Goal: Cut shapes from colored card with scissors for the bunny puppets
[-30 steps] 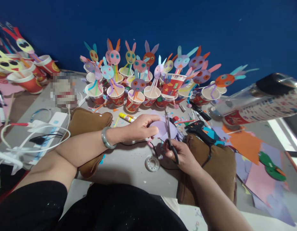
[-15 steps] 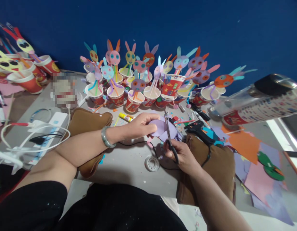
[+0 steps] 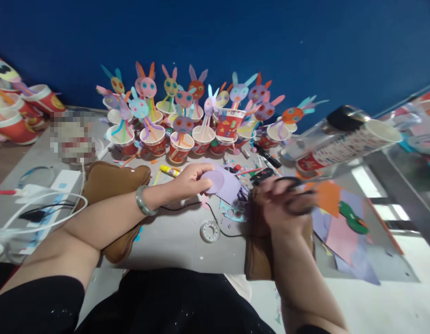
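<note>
A purple paper oval [image 3: 216, 182] is pinched between the thumb and fingers of my left hand [image 3: 192, 182]. Behind and right of it shows a larger piece of purple paper [image 3: 231, 184]; whether the two are joined I cannot tell. My right hand [image 3: 284, 204], smeared by motion, is over the right brown cushion [image 3: 261, 232] and holds black-handled scissors [image 3: 294, 185], their blades blurred. Below the paper lies a white tape roll [image 3: 210, 231] on the grey table [image 3: 176, 241]. A yellow glue stick [image 3: 169, 171] lies just beyond my left hand.
Red paper cups [image 3: 181, 150] with paper rabbit figures stand in rows along the blue wall [image 3: 215, 32]. A second brown cushion [image 3: 113, 185] lies under my left forearm. Cables and a power strip [image 3: 63, 190] are at left. Stacked cups [image 3: 343, 144] and orange paper [image 3: 328, 199] are at right.
My right hand has moved right with the scissors, away from the purple paper that lay between the blades. My left hand keeps its hold. The view has swung right.
</note>
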`<move>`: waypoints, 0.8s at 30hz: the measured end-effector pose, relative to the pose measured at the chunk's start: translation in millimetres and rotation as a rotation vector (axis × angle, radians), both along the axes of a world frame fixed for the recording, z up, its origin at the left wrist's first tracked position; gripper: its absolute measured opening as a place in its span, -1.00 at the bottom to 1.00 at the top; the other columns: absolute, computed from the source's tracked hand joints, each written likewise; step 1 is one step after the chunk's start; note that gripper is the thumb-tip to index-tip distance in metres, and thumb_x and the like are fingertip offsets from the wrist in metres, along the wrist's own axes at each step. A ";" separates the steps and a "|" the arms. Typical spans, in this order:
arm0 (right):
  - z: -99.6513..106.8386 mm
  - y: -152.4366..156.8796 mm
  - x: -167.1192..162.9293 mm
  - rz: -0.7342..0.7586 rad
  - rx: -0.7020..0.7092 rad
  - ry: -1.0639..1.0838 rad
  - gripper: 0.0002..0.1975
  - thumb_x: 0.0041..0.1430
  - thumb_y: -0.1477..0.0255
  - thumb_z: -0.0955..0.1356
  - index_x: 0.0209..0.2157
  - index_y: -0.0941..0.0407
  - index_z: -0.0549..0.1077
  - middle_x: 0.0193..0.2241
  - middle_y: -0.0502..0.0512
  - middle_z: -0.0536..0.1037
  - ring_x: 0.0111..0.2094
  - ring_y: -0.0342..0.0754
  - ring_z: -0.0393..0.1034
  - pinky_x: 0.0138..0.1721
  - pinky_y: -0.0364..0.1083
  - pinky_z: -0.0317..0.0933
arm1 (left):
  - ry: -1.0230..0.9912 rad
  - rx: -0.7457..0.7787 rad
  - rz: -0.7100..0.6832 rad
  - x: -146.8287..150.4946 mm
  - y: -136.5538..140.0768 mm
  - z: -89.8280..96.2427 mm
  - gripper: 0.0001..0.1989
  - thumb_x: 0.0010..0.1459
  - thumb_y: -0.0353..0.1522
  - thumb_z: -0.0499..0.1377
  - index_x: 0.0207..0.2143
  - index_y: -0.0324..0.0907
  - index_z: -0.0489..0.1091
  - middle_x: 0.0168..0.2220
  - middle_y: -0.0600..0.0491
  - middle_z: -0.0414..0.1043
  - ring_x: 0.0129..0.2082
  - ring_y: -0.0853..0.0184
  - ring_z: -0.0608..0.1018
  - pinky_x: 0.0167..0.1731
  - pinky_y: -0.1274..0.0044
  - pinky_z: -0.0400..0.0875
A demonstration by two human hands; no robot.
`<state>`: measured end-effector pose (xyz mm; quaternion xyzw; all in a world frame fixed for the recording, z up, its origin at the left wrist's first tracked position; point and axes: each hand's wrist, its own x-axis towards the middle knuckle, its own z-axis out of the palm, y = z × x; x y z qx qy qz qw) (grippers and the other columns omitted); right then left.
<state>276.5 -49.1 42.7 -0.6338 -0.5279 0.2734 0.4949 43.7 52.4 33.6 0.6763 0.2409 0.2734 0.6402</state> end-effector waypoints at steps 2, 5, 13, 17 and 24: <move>23.8 -10.7 33.8 -0.240 0.282 0.359 -0.36 0.04 -0.28 0.19 -0.63 0.03 0.14 -0.55 0.02 0.20 -0.57 -0.12 0.01 -0.43 0.00 0.10 | 0.008 0.046 0.005 0.9 0.1 -4.0 -0.94 -0.08 -0.39 0.05 -0.52 -0.21 0.27 -0.56 0.15 0.29 -0.54 0.49 0.35 -0.54 0.64 0.23; 44.2 -34.3 75.2 -0.443 0.463 0.430 -0.42 0.09 -0.16 0.22 -0.70 0.00 0.10 -0.60 -0.04 0.11 -0.62 -0.16 -0.13 -0.46 0.02 0.00 | 0.026 0.092 0.045 2.2 0.0 -10.2 -0.93 -0.07 -0.38 0.05 -0.51 -0.22 0.27 -0.55 0.17 0.28 -0.55 0.50 0.34 -0.54 0.64 0.22; -2.5 -65.1 70.3 -0.361 -0.076 -0.337 -0.67 -0.08 0.20 0.47 -0.70 0.08 0.40 -0.71 0.02 0.40 -0.61 -0.06 0.22 -0.59 -0.10 0.07 | -0.032 -0.037 0.250 4.7 3.9 2.4 -0.94 0.05 -0.43 0.10 -0.45 -0.19 0.21 -0.56 0.19 0.30 -0.62 0.53 0.39 -0.62 0.66 0.23; -10.3 -69.8 89.9 -0.314 -0.468 -0.618 -0.73 -0.17 0.24 0.50 -0.65 0.08 0.42 -0.66 0.12 0.47 -0.56 0.05 0.34 -0.53 -0.05 0.09 | -0.012 -0.057 0.274 2.4 1.0 10.7 -0.89 0.11 -0.46 0.12 -0.44 -0.20 0.21 -0.55 0.16 0.34 -0.66 0.54 0.40 -0.63 0.65 0.24; -0.6 -57.1 120.5 -0.050 -0.706 -0.988 -0.52 -0.08 0.06 0.44 -0.18 0.07 0.61 -0.27 0.31 0.63 -0.34 0.24 0.46 -0.40 0.05 0.16 | 0.214 0.135 0.157 -37.7 -27.2 11.7 -0.85 0.11 -0.43 0.19 -0.49 -0.23 0.28 -0.60 0.15 0.31 -0.60 0.49 0.39 -0.54 0.60 0.24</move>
